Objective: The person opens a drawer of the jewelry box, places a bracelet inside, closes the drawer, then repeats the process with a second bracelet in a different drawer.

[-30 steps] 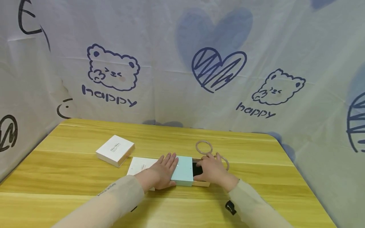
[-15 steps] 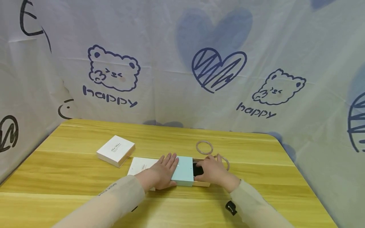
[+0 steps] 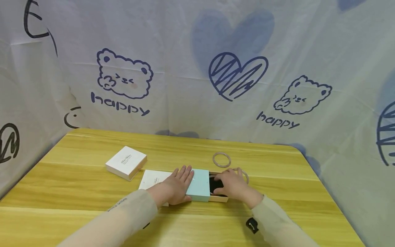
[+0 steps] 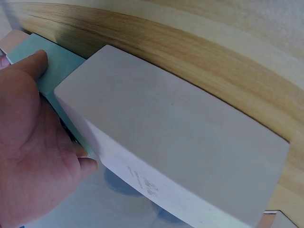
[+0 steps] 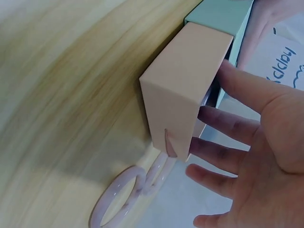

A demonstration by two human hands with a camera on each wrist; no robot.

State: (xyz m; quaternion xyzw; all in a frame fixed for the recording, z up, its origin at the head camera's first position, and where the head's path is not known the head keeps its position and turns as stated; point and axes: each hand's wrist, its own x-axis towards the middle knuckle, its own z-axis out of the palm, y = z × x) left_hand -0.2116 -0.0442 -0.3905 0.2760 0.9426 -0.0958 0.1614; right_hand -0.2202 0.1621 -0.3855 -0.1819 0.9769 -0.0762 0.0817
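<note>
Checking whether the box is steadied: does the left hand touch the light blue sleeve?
Touching. In the left wrist view, the left hand rests its thumb against the side of the light blue sleeve.

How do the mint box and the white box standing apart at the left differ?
The mint box has its drawer partly out; the white box looks closed. The left hand lies on the mint box; no hand touches the white box. The mint box sits roughly square to the table, the white box askew. Both rest on the table.
</note>
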